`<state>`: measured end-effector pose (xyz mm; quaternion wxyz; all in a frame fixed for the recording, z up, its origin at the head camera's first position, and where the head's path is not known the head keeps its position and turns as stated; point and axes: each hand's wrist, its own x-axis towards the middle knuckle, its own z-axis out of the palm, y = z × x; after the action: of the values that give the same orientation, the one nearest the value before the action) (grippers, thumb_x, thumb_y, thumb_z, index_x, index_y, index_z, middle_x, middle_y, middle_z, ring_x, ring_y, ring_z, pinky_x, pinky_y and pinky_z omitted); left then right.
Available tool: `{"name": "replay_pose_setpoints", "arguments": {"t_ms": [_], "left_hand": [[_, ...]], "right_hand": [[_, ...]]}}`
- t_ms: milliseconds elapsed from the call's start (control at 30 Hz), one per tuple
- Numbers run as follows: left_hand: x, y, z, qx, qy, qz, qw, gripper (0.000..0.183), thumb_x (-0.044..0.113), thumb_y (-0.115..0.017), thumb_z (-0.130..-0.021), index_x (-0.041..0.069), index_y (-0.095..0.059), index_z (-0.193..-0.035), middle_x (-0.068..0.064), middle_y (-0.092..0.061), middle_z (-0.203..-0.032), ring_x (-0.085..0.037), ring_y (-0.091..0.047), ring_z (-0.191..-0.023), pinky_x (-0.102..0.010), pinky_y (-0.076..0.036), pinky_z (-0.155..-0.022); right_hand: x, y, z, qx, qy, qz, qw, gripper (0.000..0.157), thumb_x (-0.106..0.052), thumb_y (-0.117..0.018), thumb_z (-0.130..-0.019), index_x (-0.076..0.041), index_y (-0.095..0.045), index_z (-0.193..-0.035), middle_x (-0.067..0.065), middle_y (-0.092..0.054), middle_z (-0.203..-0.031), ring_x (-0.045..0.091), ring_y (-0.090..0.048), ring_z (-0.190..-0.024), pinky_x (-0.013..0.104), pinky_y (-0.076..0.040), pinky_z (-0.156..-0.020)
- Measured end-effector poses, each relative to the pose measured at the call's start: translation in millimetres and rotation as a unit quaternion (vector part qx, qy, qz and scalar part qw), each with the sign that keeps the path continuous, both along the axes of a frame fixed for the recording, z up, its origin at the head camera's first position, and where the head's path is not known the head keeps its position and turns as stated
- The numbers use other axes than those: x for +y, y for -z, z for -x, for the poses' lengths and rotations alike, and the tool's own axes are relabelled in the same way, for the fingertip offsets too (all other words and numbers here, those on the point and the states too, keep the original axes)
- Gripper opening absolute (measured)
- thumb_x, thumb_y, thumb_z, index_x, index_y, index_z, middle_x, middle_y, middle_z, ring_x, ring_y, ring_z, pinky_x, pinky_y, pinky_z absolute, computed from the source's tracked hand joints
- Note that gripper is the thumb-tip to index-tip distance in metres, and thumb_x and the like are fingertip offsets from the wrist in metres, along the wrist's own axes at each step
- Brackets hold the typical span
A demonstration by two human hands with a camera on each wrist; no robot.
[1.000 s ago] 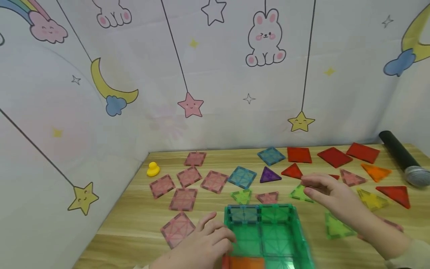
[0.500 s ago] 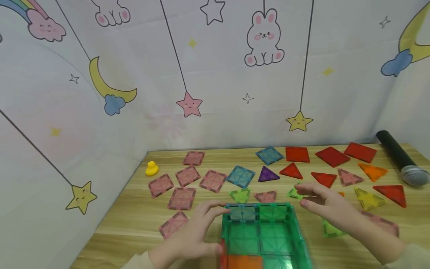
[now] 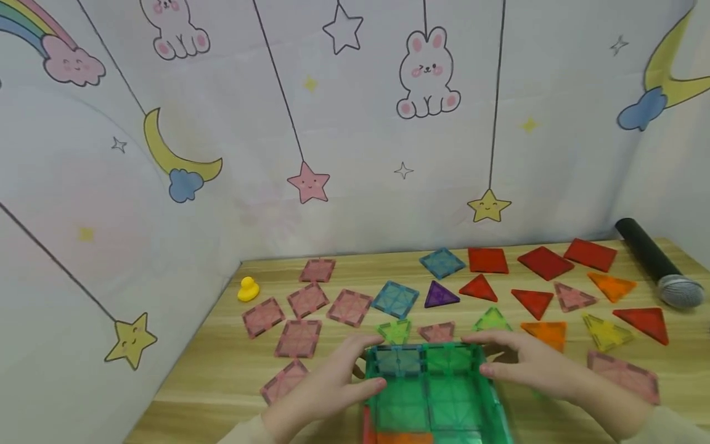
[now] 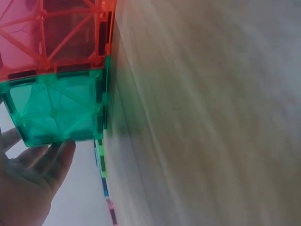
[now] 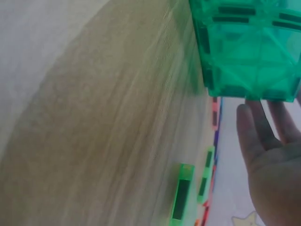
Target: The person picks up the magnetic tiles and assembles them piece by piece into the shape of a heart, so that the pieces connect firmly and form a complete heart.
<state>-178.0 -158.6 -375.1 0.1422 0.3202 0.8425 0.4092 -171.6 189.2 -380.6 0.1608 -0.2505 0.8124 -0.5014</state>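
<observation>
While green box (image 3: pixel 455 398) stands between them, left hand (image 3: pixel 328 381) and right hand (image 3: pixel 537 365) are equally near its far corners, fingers loosely spread.

1. We see a box of magnetic tiles (image 3: pixel 452 357) in green see-through plastic, smooth and glossy, with raised ribs crossing its faces.
2. Its red side panel (image 4: pixel 70 37) is the same shiny, ribbed, translucent plastic.
3. We find the pink square tiles (image 3: pixel 349 307) translucent too, with dark strips set along their edges.
4. The tabletop (image 3: pixel 188 407) shows streaked wood grain, smooth with a dull sheen.
5. Behind it we see a printed backdrop (image 3: pixel 355 135) of matt, lightly creased cloth.
6. The microphone (image 3: pixel 646 250) has a matt black handle and a rough, silvery metal mesh head (image 3: pixel 681 291).
7. The toy duck (image 3: pixel 248 290) looks smooth; plastic or rubber, we cannot tell.
8. The sleeve (image 3: pixel 665 428) is matt cloth.
</observation>
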Motion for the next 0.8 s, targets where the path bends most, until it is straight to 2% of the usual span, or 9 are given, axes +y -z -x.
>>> {"name": "replay_pose_setpoints", "arguments": {"t_ms": [133, 267, 333, 600, 800], "left_hand": [[4.0, 3.0, 0.2, -0.001, -0.010, 0.007, 0.9999, 0.053, 0.028, -0.056, -0.096, 0.008, -0.038, -0.141, -0.009, -0.039, -0.139, -0.023, -0.044, -0.119, -0.030, -0.047, -0.083], [4.0, 5.1, -1.5, -0.008, -0.016, 0.001, 0.9998, 0.052, 0.029, -0.056, -0.095, 0.008, -0.039, -0.140, -0.007, -0.041, -0.139, -0.022, -0.044, -0.120, -0.030, -0.046, -0.085], [4.1, 5.5, -2.0, -0.012, -0.017, -0.001, 0.9998, 0.052, 0.029, -0.055, -0.096, 0.009, -0.039, -0.140, -0.006, -0.040, -0.139, -0.022, -0.044, -0.120, -0.030, -0.046, -0.086], [4.3, 3.8, -1.0, -0.010, -0.016, -0.010, 0.9998, 0.052, 0.026, -0.057, -0.095, 0.007, -0.040, -0.139, -0.008, -0.041, -0.136, -0.022, -0.044, -0.118, -0.031, -0.046, -0.085], [2.9, 5.9, 1.3, -0.029, -0.018, -0.017, 0.9993, 0.052, 0.027, -0.057, -0.095, 0.008, -0.039, -0.140, -0.006, -0.042, -0.136, -0.020, -0.046, -0.116, -0.034, -0.045, -0.089]], "right_hand": [[-1.3, 1.2, 1.2, 0.007, -0.006, 0.000, 1.000, 0.042, -0.019, -0.056, -0.095, -0.005, -0.048, -0.134, 0.022, -0.044, -0.134, 0.031, -0.053, -0.110, 0.025, -0.048, -0.081], [-0.5, 4.0, 1.7, 0.013, -0.018, 0.011, 1.000, 0.042, -0.017, -0.055, -0.095, -0.004, -0.047, -0.135, 0.021, -0.045, -0.133, 0.013, -0.055, -0.108, 0.025, -0.047, -0.082], [0.0, 4.4, 1.5, 0.014, -0.019, 0.011, 1.000, 0.042, -0.017, -0.055, -0.096, -0.004, -0.047, -0.135, 0.021, -0.045, -0.133, 0.010, -0.055, -0.107, 0.025, -0.047, -0.083], [-1.7, 1.5, 0.7, 0.025, 0.014, -0.048, 0.998, 0.044, -0.027, -0.059, -0.093, -0.013, -0.050, -0.134, 0.014, -0.047, -0.134, 0.024, -0.052, -0.112, 0.026, -0.045, -0.084], [-0.9, 0.7, -0.8, 0.039, 0.010, -0.052, 0.998, 0.043, -0.028, -0.059, -0.093, -0.014, -0.051, -0.133, 0.013, -0.049, -0.132, 0.016, -0.054, -0.110, 0.026, -0.046, -0.084]]}}
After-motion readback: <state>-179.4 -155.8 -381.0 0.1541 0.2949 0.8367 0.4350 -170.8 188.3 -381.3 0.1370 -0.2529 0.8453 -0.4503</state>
